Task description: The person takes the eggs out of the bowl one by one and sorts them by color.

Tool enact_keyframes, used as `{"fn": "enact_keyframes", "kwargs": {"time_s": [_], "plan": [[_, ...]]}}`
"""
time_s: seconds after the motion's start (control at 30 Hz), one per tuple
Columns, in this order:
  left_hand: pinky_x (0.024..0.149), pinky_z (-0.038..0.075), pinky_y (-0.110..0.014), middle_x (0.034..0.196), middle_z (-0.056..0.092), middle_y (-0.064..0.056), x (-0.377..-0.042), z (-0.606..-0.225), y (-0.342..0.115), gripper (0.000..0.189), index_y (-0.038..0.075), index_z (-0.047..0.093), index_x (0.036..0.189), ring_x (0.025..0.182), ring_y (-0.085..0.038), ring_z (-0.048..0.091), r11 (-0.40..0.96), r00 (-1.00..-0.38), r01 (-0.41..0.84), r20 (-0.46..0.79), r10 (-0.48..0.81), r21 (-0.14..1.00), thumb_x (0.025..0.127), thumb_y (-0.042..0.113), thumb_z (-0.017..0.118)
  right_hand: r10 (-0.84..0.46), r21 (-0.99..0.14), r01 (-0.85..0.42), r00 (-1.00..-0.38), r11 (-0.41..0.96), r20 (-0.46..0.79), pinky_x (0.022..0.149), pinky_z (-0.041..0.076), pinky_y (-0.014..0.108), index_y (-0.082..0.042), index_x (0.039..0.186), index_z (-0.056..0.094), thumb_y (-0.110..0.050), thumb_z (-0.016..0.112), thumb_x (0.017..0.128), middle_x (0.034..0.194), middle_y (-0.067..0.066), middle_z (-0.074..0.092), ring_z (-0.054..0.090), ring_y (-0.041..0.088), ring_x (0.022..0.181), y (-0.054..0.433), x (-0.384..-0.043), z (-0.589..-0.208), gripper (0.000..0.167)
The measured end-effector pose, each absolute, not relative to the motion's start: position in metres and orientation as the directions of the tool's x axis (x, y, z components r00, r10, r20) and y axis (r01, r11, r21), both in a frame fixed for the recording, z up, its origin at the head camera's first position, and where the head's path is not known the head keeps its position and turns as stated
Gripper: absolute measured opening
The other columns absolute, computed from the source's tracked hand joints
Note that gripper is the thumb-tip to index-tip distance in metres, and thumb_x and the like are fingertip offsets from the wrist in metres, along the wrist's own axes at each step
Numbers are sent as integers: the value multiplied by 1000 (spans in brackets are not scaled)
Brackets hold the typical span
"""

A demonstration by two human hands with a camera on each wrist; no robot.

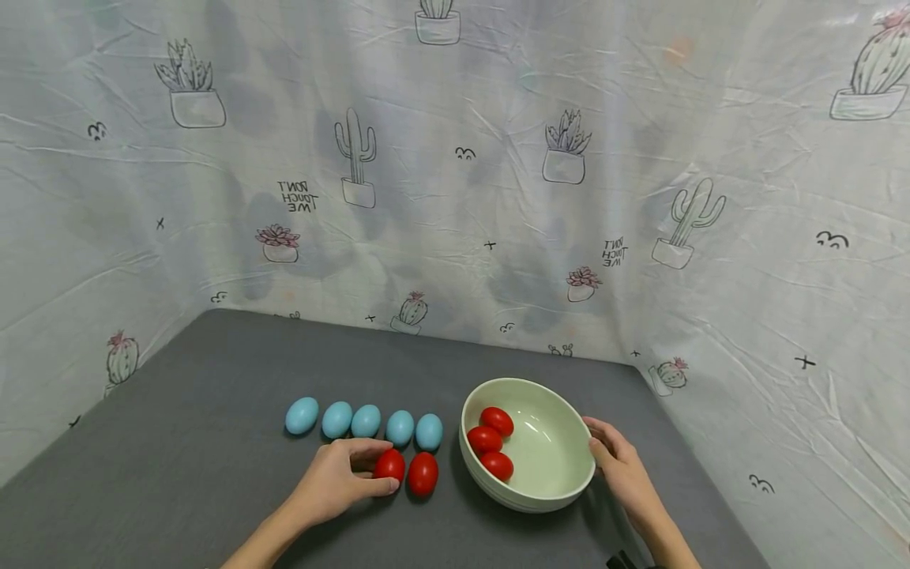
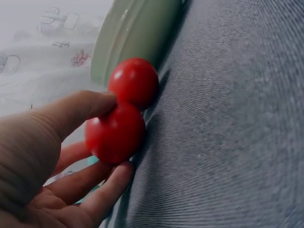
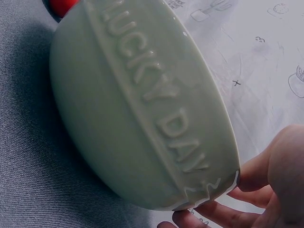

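My left hand [image 1: 336,479] pinches a red egg [image 1: 389,468] between thumb and fingers, low over the grey table. Touching or very near it on the right, a second red egg [image 1: 423,475] shows behind it in the left wrist view. A pale green bowl [image 1: 562,466] stands to the right, with 3 red eggs [image 1: 497,465] inside along its left wall. At the bowl's right side, my right hand [image 1: 626,466] holds it, thumb near the rim and fingers round the outside. Raised letters reading LUCKY DAY mark the bowl's wall [image 3: 156,99] in the right wrist view.
Several light blue eggs [image 1: 366,421] lie in a row just beyond the left hand. The grey tabletop [image 1: 178,442] meets a pale curtain [image 1: 455,237] with cactus drawings at the back and sides. Something small and black [image 1: 622,560] shows by the right forearm.
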State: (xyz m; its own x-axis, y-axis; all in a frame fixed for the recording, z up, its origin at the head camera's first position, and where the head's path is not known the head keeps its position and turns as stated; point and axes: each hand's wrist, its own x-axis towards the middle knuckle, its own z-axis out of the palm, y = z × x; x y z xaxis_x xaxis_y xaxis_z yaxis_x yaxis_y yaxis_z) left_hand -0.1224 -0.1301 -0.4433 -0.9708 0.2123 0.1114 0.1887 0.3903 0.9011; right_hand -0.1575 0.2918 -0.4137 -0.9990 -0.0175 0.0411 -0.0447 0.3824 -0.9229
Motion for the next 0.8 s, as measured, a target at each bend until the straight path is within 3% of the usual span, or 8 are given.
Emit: {"fn": "enact_keyframes", "kwargs": {"time_s": [0.8], "plan": [[75, 58, -29, 106, 69, -3, -123, -444, -129, 57, 0, 67, 120, 92, -17, 67, 409, -970, 171, 81, 228, 896, 78, 34, 86, -3, -919, -27, -1000, 393, 28, 75, 56, 32, 0, 143, 44, -9, 42, 106, 138, 26, 49, 57, 34, 114, 291, -158, -414, 38]]}}
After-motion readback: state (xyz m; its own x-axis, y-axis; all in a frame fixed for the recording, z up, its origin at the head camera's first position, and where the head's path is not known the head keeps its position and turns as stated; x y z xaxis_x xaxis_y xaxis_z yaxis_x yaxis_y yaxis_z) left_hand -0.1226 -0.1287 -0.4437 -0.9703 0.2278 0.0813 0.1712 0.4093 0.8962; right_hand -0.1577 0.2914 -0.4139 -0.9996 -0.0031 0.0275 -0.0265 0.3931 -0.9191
